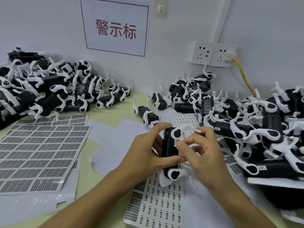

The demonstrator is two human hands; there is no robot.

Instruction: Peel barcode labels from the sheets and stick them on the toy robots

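"警示标" is printed in red on a wall sign (115, 27). A black-and-white toy robot (170, 150) is grasped upright by the left hand (148, 150), fingers curled round its body. A small label (177, 143) is pinched against its side by the right hand (202, 150). Barcode sheets (37, 150) are spread on the pale worktop (105, 117), with robot piles (46, 89) at both sides against the white wall.
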